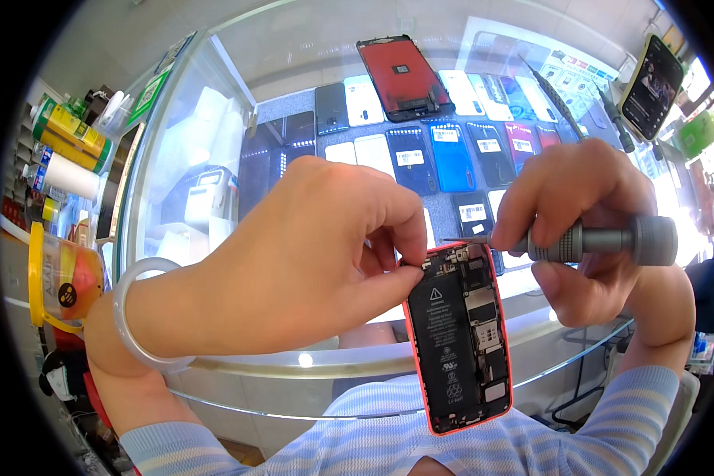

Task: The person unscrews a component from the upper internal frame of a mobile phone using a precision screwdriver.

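An opened smartphone (460, 341) with a coral-red frame lies over the front edge of the glass counter, its black battery (450, 333) and circuit parts exposed. My left hand (333, 246) has its thumb and forefinger pinched at the phone's upper left corner. Any tiny part between those fingertips is hidden. In my right hand (595, 230) a grey precision screwdriver (603, 241) lies nearly level, gripped between thumb and fingers. Its thin tip points left, just at the phone's top edge; whether it touches a screw I cannot tell.
A separate phone screen (404, 79) with a red back lies on the counter. Under the glass are several phones (454, 159). A lit phone (653, 87) stands at the far right, near tweezers (555, 95). Bottles (71, 135) and a yellow-rimmed tub (63, 274) stand at left.
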{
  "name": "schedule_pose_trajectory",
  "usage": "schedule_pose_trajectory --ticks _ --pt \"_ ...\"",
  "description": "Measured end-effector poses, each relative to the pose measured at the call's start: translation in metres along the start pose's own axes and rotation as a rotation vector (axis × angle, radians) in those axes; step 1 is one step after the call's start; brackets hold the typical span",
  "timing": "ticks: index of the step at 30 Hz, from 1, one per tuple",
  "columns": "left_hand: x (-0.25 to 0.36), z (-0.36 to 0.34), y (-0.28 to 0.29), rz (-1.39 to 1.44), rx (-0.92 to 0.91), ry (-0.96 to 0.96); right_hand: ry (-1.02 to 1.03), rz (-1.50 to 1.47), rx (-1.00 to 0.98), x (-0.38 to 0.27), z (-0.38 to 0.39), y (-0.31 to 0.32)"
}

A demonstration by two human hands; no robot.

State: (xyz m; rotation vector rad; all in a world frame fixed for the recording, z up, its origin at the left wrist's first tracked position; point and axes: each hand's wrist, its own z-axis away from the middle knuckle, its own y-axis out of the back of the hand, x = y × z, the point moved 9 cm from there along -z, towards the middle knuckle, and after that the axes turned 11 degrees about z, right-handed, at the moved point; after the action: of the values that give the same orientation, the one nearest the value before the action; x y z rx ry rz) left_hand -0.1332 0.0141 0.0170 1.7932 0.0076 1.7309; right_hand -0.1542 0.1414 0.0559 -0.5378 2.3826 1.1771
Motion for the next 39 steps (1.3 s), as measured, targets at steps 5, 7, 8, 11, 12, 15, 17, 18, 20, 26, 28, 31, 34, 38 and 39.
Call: schedule_pose_trajectory --ticks 5,7,8,11,12,15,17,18,20,26,28,31,34,38,39 --pt "-0.002 -0.001 0.001 0.03 0.001 0.017 0.021 0.018 -0.004 0.0 0.0 0.001" --pt "-0.003 -0.001 0.001 0.036 0.003 0.031 0.008 0.023 -0.006 0.0 0.0 0.001" --pt "-0.004 -0.001 0.002 0.05 0.007 0.048 0.0 0.027 -0.008 0.0 0.001 0.001" --pt "-0.006 -0.002 0.002 0.067 0.009 0.056 -0.019 0.025 -0.021 -0.002 0.002 -0.002" --pt "-0.005 -0.002 0.002 0.07 0.008 0.042 -0.026 0.012 -0.026 -0.002 0.002 -0.003" --pt "-0.005 -0.002 0.002 0.039 0.005 0.008 -0.054 -0.039 -0.022 -0.002 0.002 -0.007" --pt "-0.006 -0.001 0.002 0.036 0.007 -0.002 -0.062 -0.006 0.0 -0.004 0.001 -0.009" --pt "-0.004 -0.001 0.002 0.022 0.004 -0.028 -0.058 0.015 0.011 -0.006 0.001 -0.01" --pt "-0.006 -0.002 0.003 0.031 0.0 -0.011 -0.041 0.066 0.025 -0.01 0.001 -0.013" --pt "-0.007 -0.002 0.003 0.068 -0.017 0.001 -0.049 0.086 0.032 -0.013 0.0 -0.017" --pt "-0.007 -0.002 0.003 0.073 -0.023 0.006 -0.062 0.09 0.029 -0.013 0.001 -0.017" --pt "-0.007 -0.002 0.003 0.07 -0.025 0.016 -0.084 0.086 0.036 -0.013 0.002 -0.016" --pt "-0.007 -0.001 0.003 0.073 -0.021 0.024 -0.098 0.088 0.058 -0.014 0.003 -0.014" --pt "-0.007 -0.001 0.003 0.073 -0.018 0.016 -0.095 0.09 0.035 -0.013 0.002 -0.015" --pt "-0.007 -0.001 0.003 0.07 -0.019 0.01 -0.091 0.088 0.033 -0.013 0.002 -0.016"
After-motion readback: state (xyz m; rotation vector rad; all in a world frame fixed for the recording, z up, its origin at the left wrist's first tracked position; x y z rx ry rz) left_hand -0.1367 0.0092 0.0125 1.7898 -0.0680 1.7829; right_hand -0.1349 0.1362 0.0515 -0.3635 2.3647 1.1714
